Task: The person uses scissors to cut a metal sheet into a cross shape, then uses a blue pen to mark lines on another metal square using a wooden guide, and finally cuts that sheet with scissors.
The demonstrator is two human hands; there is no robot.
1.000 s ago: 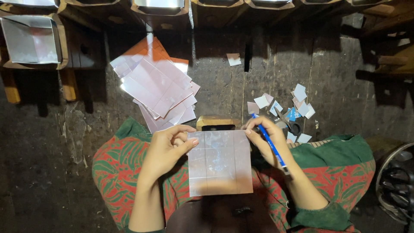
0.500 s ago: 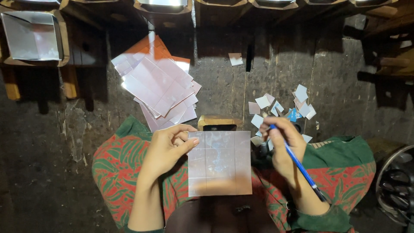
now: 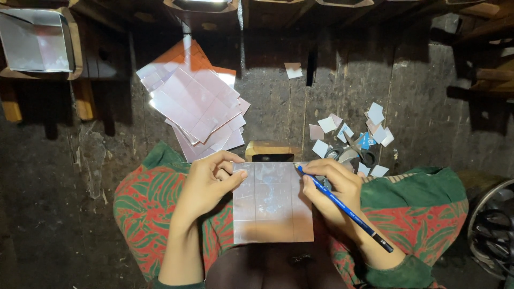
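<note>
From the head camera: a pile of pink sheets (image 3: 195, 109) lies beyond the left hand (image 3: 210, 182), small cut squares (image 3: 350, 134) and scissors (image 3: 350, 154) beyond the right hand (image 3: 332, 187). Between the hands lies a shiny gridded sheet (image 3: 272, 206), the left pinching its edge, the right gripping a blue pencil (image 3: 342, 207).

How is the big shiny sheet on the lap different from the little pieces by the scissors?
The large shiny square sheet is one whole piece ruled into a grid; the small cut squares are many and scattered. The sheet lies on the lap, steadied by both hands; the squares lie loose on the floor. Both look pale and glossy.
</note>
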